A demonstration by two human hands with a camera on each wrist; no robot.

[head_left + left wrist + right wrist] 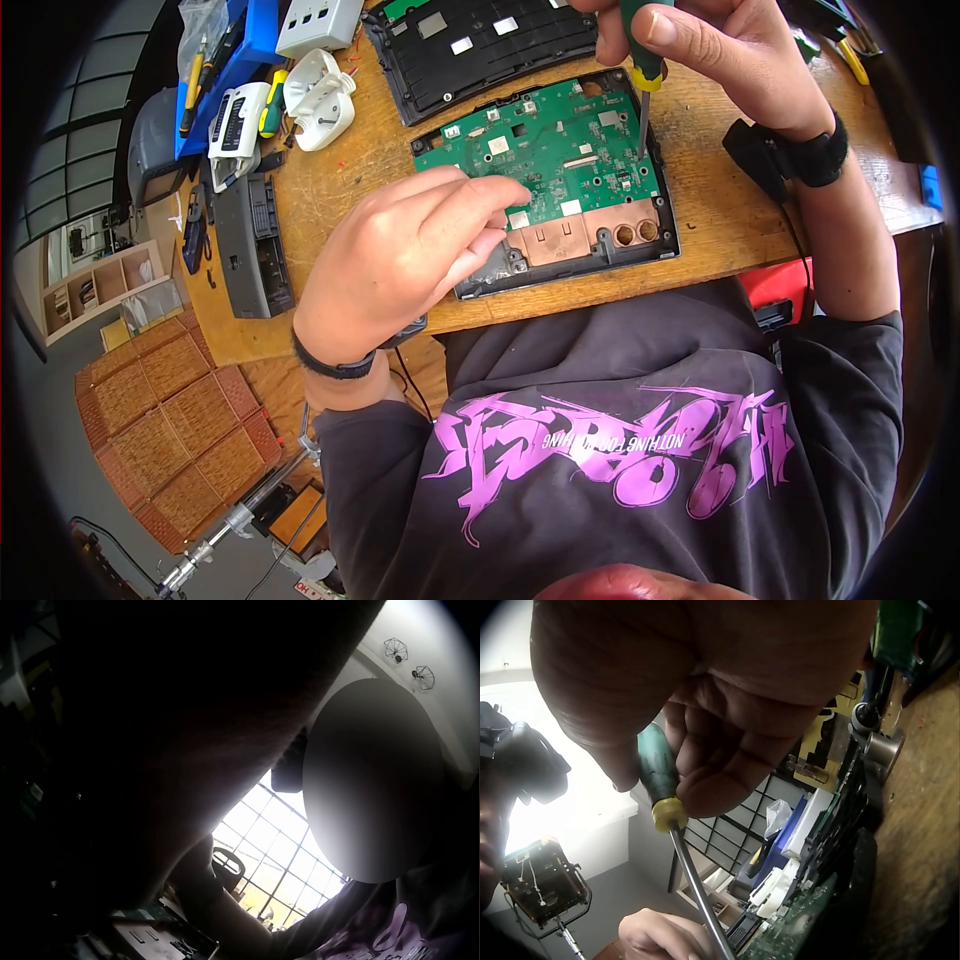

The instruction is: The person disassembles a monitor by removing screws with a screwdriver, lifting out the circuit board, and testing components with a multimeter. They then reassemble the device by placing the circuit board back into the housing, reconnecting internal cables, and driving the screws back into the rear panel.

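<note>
A green circuit board lies in a black casing, with a copper-coloured plate along its near edge. In the head view my right hand grips a green and yellow screwdriver, its shaft pointing down to the board's right side. The right wrist view shows the right hand around the screwdriver, tip out of frame. Bent over the board's near left part is my left hand, its fingertips close to the surface; whether they pinch anything is hidden. The left wrist view is mostly dark.
Behind the board lies a black cover. On the left of the wooden table are a white housing, a yellow-green tool, a blue bin and a long dark grey part. A cable hangs from the right wrist.
</note>
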